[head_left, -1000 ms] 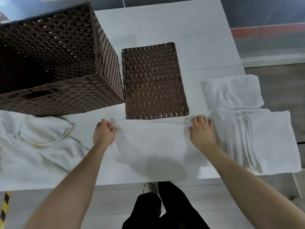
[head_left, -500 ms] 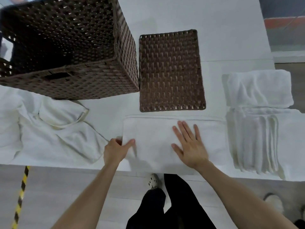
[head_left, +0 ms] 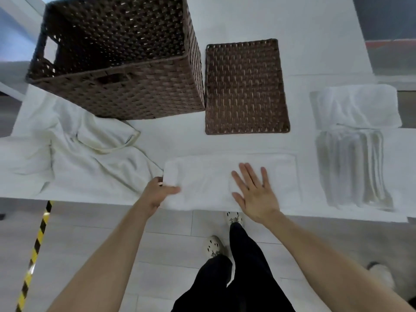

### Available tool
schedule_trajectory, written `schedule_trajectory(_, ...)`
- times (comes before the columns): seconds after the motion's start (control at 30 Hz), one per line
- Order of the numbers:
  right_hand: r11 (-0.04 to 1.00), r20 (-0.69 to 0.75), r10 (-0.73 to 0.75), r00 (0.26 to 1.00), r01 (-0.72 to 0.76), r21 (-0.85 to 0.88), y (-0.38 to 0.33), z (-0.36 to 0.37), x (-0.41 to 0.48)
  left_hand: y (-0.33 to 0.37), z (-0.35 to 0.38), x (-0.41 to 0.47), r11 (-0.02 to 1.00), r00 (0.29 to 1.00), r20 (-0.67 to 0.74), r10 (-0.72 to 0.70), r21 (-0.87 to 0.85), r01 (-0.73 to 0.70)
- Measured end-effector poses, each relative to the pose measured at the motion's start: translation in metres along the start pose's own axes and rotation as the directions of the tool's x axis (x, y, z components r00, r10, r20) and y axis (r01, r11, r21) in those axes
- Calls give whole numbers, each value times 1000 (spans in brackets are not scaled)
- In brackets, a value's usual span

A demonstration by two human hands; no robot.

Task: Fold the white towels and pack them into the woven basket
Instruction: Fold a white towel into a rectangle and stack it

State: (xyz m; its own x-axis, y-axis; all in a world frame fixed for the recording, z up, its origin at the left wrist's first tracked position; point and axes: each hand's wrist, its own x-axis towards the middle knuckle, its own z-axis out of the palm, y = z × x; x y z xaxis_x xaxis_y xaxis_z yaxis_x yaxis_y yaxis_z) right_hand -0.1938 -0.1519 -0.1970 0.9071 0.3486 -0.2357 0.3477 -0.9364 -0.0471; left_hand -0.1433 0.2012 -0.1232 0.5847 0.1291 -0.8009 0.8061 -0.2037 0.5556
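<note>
Table [head_left: 304,30], white and long, carries the whole job. The woven basket [head_left: 126,91] stands far left, open-topped, with no towel visible inside. A rumpled cream cloth [head_left: 74,158] lies at its near side, and a flat woven panel [head_left: 245,86], perhaps the lid, sits just beside its right wall. On the right wait a spread pile of white towels [head_left: 351,167] and, beyond it, one folded towel [head_left: 358,106]. At the near edge, centre, lies the half-folded towel [head_left: 213,176], already a long band. The left hand [head_left: 157,194] pinches its left end, thumb on top and fingers curled beneath. The right hand [head_left: 256,194] rests flat on its middle, fingers straight and spread. The step looks to be mid-fold. The next move likely calls for carrying the pinched end rightward over the flat hand, edges matched, before any packing.
</note>
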Motion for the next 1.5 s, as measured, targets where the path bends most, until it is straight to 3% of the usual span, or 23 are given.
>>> schedule_trajectory(0.1,1000,70,8,998,-9,18,-2,-15,13,14,-3,-13,998,995,88,39,-54,-34)
schedule_trajectory(0.17,968,-5,115,993,-110,227,-6,-33,6,36,6,-25,995,992,85,88,-52,-84)
schedule_trajectory(0.2,895,-50,217,975,-178,408,-8,-44,-1,50,14,-32,993,990,84,116,-33,-114)
schedule_trajectory(0.27,618,-19,433,901,-281,735,-11,-70,-19,81,44,-52,980,976,111,187,48,-193)
schedule_trajectory(0.33,309,125,486,865,-304,901,-7,-95,-35,105,87,-74,956,957,183,225,146,-253)
schedule_trajectory(0.4,-40,273,467,841,-288,957,7,-109,-43,121,130,-93,928,914,358,192,237,-288)
schedule_trajectory(0.43,-165,348,455,820,-306,938,16,-111,-44,122,146,-97,916,880,453,141,278,-290)
schedule_trajectory(0.47,-212,404,453,795,-344,915,26,-110,-41,121,158,-97,901,846,527,81,324,-288)
schedule_trajectory(0.53,-109,470,475,744,-480,870,42,-102,-32,112,169,-89,857,810,586,6,414,-306)
schedule_trajectory(0.6,54,491,490,720,-587,808,52,-85,-21,98,168,-78,829,840,542,19,461,-316)
schedule_trajectory(0.67,136,499,494,712,-630,765,53,-80,-13,82,163,-66,799,912,396,105,513,-314)
schedule_trajectory(0.73,210,471,485,737,-621,755,52,-89,-11,67,155,-49,783,966,162,200,566,-257)
schedule_trajectory(0.8,237,407,491,771,-567,789,51,-99,-17,56,149,-37,836,975,-36,221,521,-170)
schedule_trajectory(0.87,264,315,531,786,-507,820,55,-105,-31,52,149,-28,896,980,-91,177,426,-123)
schedule_trajectory(0.97,307,246,611,753,-512,802,70,-98,-54,54,159,-22,950,994,-70,84,306,-59)
schedule_trajectory(1.07,290,317,616,721,-582,760,90,-75,-60,53,176,-16,960,1000,5,13,279,-14)
schedule_trajectory(1.23,332,348,513,784,-556,762,107,-48,-60,51,207,-10,997,989,134,-61,51,55)
schedule_trajectory(1.5,173,400,489,775,-535,827,141,-51,-67,58,234,-10,997,982,176,-71,-17,76)
